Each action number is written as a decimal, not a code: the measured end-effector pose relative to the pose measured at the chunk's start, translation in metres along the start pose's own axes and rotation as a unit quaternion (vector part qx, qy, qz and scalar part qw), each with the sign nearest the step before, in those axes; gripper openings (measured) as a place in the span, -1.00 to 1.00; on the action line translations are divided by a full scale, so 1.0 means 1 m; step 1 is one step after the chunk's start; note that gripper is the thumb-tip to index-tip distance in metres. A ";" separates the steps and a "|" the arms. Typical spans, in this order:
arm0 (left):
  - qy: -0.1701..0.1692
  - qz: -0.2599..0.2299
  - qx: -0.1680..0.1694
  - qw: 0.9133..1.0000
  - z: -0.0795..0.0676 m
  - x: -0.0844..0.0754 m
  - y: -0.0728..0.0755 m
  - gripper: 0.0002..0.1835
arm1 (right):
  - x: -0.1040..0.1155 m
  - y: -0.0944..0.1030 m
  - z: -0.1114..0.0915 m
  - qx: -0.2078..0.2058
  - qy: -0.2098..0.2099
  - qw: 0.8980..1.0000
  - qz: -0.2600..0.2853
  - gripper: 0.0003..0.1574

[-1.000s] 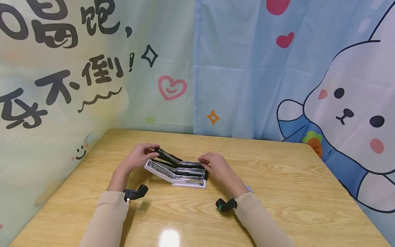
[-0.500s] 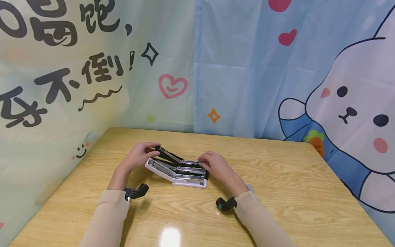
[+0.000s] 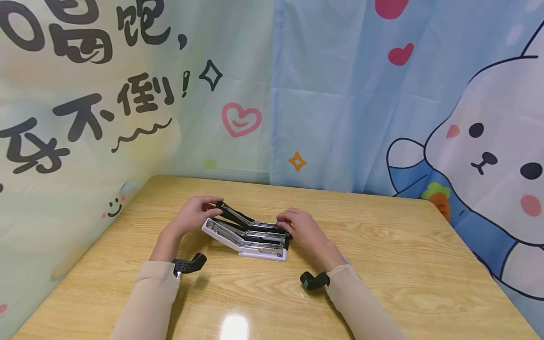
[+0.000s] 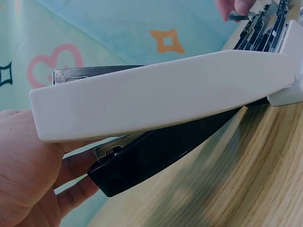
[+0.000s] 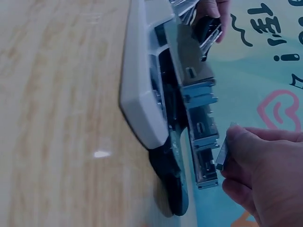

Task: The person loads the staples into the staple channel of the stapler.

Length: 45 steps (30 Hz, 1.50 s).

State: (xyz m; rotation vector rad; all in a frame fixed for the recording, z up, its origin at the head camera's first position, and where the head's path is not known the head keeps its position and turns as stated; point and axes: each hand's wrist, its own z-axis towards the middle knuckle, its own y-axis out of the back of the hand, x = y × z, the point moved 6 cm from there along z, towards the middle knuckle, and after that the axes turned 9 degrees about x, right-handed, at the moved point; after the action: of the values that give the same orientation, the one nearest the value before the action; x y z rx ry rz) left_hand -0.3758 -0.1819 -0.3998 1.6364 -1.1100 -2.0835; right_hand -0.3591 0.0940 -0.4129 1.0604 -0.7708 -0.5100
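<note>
Three staplers lie side by side, hinged wide with metal magazines showing: a white stapler [image 3: 223,236] nearest, a middle stapler [image 3: 265,234] behind it, and a black stapler [image 3: 233,215] farthest. My left hand [image 3: 192,215] grips the raised end of the farthest one between thumb and fingers. In the left wrist view the white stapler [image 4: 151,99] hides part of that grip. Over the magazines' right end is my right hand [image 3: 302,230]. Its thumb and finger pinch a short strip of staples [image 5: 224,153], close beside the end of a metal magazine [image 5: 206,165].
The staplers rest on a wooden table [image 3: 382,264]. A printed cloth backdrop [image 3: 340,94] hangs behind and along the left side. Black wrist cameras, one on the left wrist [image 3: 190,263] and one on the right [image 3: 314,281], sit above the tabletop.
The head view has shifted slightly, so everything appears a little farther right. Both hands and the staplers keep nearly the same places relative to each other.
</note>
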 end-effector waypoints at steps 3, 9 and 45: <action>-0.007 0.006 -0.001 1.000 0.000 -0.001 0.000 -0.54 | 0.001 0.002 0.000 0.004 0.006 1.000 -0.005 -0.79; -0.008 0.000 0.003 1.000 0.001 -0.001 0.000 -0.55 | 0.002 0.004 0.000 0.010 0.014 1.000 -0.019 -0.78; -0.012 0.007 0.002 1.000 -0.002 -0.004 -0.003 -0.55 | 0.002 -0.006 -0.004 0.036 0.032 0.998 -0.038 -0.79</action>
State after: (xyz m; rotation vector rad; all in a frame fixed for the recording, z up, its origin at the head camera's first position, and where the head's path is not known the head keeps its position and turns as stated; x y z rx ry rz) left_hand -0.3719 -0.1786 -0.3995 1.6061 -1.1294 -2.0989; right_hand -0.3546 0.0920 -0.4188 1.1710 -0.6992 -0.5142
